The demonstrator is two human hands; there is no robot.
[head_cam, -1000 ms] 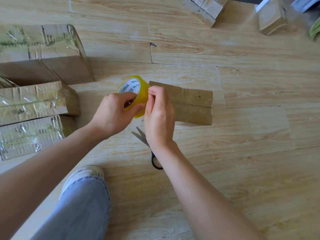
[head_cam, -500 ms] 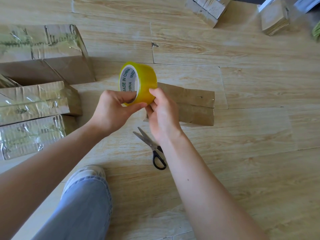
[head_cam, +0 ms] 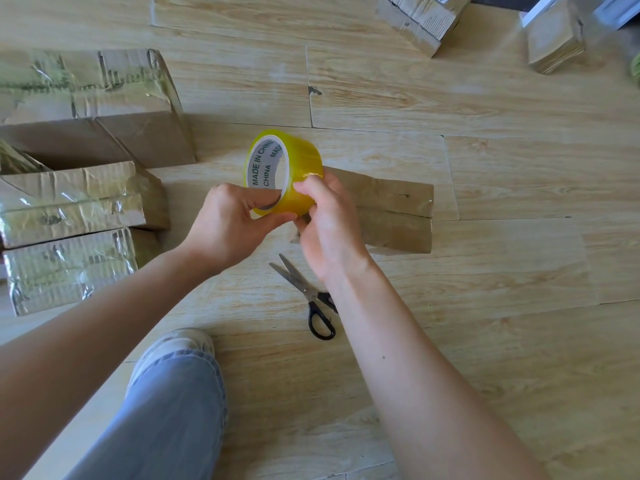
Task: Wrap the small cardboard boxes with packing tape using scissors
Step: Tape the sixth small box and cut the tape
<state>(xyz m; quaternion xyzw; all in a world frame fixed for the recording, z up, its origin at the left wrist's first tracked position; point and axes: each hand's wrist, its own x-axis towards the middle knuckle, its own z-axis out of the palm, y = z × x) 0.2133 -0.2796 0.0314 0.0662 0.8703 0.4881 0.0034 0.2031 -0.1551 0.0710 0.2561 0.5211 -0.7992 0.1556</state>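
A person on a wooden floor (head_cam: 485,306) holds a yellow roll of packing tape (head_cam: 301,168) up in both hands. It has been lifted from the left end of a small cardboard box (head_cam: 391,209), where it sat low a second ago. The left hand (head_cam: 225,230) pinches the roll's wall, fingers curled through the core and thumb outside. The right hand (head_cam: 329,233) curls its fingertips onto the outer face, apparently hunting for the tape's loose end. The box lies on the floor just behind the hands, with no fresh strip visible on it. The scissors (head_cam: 304,289) lie untouched near the right wrist, blades parted. To the left sit taped boxes (head_cam: 76,199).
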